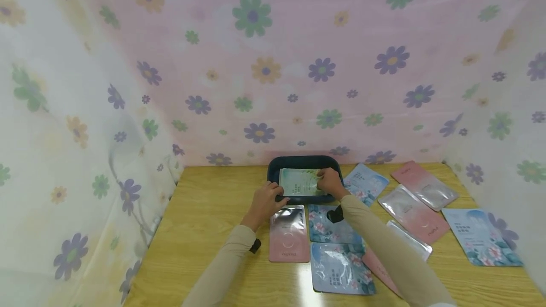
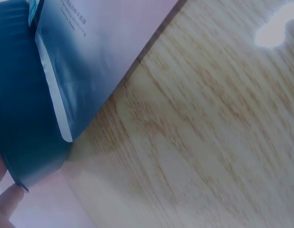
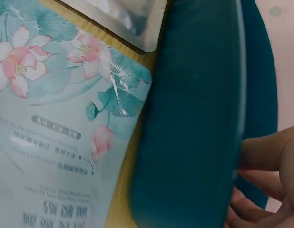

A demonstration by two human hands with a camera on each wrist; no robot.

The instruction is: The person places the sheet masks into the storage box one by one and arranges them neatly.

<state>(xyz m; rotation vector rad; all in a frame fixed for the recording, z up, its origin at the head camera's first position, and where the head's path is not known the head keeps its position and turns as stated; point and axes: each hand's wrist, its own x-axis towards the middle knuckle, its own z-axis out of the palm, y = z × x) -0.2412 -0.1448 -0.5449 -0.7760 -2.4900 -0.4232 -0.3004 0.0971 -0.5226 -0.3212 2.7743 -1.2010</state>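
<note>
A dark teal plastic bin (image 1: pixel 304 160) stands at the back of the table, with green sheet mask packets (image 1: pixel 298 181) lying in it. My left hand (image 1: pixel 263 203) grips the bin's front left rim, thumb on the outside. Reaching inside, my right hand (image 1: pixel 330 183) pinches the right edge of the green packets; its fingertips are partly hidden behind the bin wall in the right wrist view. Just in front of the bin lie a pink and silver mask packet (image 1: pixel 289 238) and a blue lotus-print packet (image 1: pixel 330 229).
Another blue packet (image 1: pixel 343 269) lies nearer the front edge. To the right are several pink packets (image 1: pixel 424 186) and a blue one (image 1: pixel 482 238), some overlapping. A flowered curtain (image 1: pixel 294 75) rises right behind the bin. Bare wooden table (image 1: pixel 204 212) shows on the left.
</note>
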